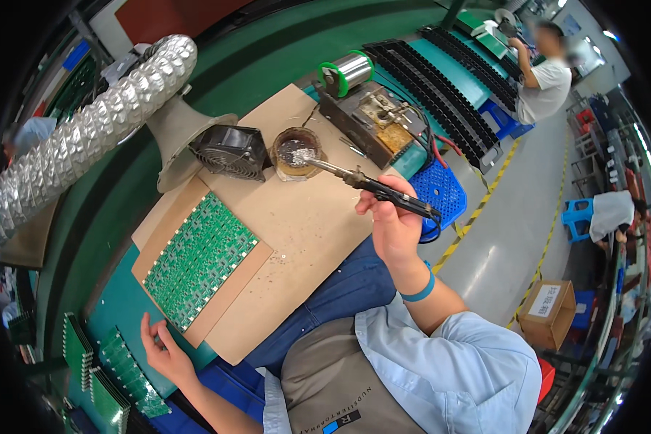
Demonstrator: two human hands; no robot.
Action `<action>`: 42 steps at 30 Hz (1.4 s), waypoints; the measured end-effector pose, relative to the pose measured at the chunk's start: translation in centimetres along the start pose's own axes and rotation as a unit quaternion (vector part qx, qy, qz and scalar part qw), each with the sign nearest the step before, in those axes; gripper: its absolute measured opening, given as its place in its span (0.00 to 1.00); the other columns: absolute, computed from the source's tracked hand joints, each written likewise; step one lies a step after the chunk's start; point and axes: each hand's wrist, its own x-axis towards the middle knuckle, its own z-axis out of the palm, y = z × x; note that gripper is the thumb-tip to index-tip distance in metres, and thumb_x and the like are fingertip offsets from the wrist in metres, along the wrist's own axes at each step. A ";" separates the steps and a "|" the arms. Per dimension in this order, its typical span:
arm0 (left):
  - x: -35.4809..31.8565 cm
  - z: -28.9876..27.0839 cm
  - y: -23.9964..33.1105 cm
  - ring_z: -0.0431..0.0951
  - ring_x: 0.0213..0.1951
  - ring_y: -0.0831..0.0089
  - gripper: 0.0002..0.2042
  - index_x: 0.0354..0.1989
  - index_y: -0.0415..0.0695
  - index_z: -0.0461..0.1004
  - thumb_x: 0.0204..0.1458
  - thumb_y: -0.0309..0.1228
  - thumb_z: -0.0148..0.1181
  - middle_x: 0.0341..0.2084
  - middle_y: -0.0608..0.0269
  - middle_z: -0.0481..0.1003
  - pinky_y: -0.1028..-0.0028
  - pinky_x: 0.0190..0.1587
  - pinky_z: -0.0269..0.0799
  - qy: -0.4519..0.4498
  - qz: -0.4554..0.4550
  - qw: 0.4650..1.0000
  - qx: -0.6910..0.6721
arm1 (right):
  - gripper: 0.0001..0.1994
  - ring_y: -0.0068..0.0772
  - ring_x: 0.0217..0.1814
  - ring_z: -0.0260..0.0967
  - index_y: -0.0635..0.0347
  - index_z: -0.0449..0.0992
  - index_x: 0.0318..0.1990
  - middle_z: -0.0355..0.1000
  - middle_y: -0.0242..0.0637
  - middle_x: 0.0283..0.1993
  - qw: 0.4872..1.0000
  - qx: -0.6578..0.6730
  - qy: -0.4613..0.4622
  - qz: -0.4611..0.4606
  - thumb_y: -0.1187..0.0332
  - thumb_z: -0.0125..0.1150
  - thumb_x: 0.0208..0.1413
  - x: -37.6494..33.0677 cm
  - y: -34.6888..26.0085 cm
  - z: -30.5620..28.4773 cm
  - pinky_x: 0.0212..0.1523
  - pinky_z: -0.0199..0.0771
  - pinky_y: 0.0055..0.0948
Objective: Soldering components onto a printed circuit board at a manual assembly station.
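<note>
Qty by kind

2 wearer's hands, i.e. L hand point(164, 353) + R hand point(396, 226); 1 soldering iron point(353, 178); 1 solder spool point(354, 70); 1 round pot point(296, 173); 1 blk fan point(230, 153); 1 slvr duct point(87, 129) w/ 1 hood point(175, 134); 1 lg grn PCB panel point(199, 260); 1 blue wristband point(420, 288)

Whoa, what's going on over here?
The person's right grip holds a soldering iron, its tip at a round brown pot; whether they touch is hard to tell. The empty left grip is open beside a green circuit board lying on brown cardboard. A black fan stands between the pot and a flared hood.
</note>
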 end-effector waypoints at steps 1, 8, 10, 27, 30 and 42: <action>0.1 0.2 0.1 0.77 0.37 0.80 0.19 0.66 0.41 0.73 0.69 0.28 0.55 0.39 0.62 0.80 0.78 0.36 0.71 0.002 -0.006 1.000 -0.009 | 0.26 0.35 0.43 0.78 0.66 0.70 0.63 0.79 0.45 0.46 1.000 -0.012 -0.001 -0.005 0.65 0.72 0.63 0.1 -0.1 -0.2 0.46 0.80 0.33; 0.0 0.5 -0.3 0.77 0.38 0.79 0.18 0.65 0.40 0.74 0.68 0.27 0.55 0.40 0.61 0.80 0.78 0.38 0.71 0.019 -0.029 0.999 -0.026 | 0.28 0.36 0.39 0.79 0.67 0.70 0.62 0.79 0.46 0.45 0.999 -0.030 -0.012 0.037 0.61 0.74 0.61 0.4 -1.1 -1.1 0.43 0.80 0.33; 0.1 0.5 -0.3 0.76 0.38 0.81 0.18 0.65 0.41 0.74 0.69 0.29 0.56 0.41 0.62 0.81 0.79 0.38 0.70 0.018 -0.027 0.999 -0.022 | 0.28 0.36 0.38 0.78 0.67 0.70 0.61 0.79 0.46 0.44 0.998 -0.011 -0.013 0.055 0.59 0.73 0.61 0.3 -1.3 -1.1 0.43 0.80 0.32; -0.2 0.4 -0.5 0.76 0.41 0.81 0.18 0.65 0.41 0.75 0.68 0.29 0.57 0.43 0.62 0.80 0.79 0.40 0.70 0.001 -0.031 0.999 -0.009 | 0.24 0.27 0.36 0.73 0.60 0.68 0.66 0.78 0.35 0.43 0.995 0.005 -0.060 0.081 0.56 0.60 0.70 0.4 -1.1 -0.8 0.36 0.65 0.30; -0.2 0.3 -0.5 0.76 0.41 0.80 0.18 0.65 0.41 0.75 0.68 0.29 0.57 0.43 0.61 0.80 0.79 0.41 0.70 -0.001 -0.034 0.999 -0.009 | 0.24 0.27 0.36 0.73 0.59 0.68 0.67 0.78 0.35 0.43 0.995 0.003 -0.061 0.081 0.56 0.60 0.70 0.4 -1.2 -0.7 0.36 0.65 0.29; -0.3 0.5 -0.6 0.76 0.41 0.80 0.18 0.65 0.41 0.75 0.68 0.30 0.57 0.43 0.61 0.80 0.79 0.41 0.70 -0.002 -0.032 0.999 -0.014 | 0.26 0.29 0.36 0.75 0.62 0.69 0.65 0.80 0.38 0.43 0.996 -0.015 -0.043 0.080 0.55 0.64 0.68 0.3 -1.6 -0.6 0.37 0.68 0.30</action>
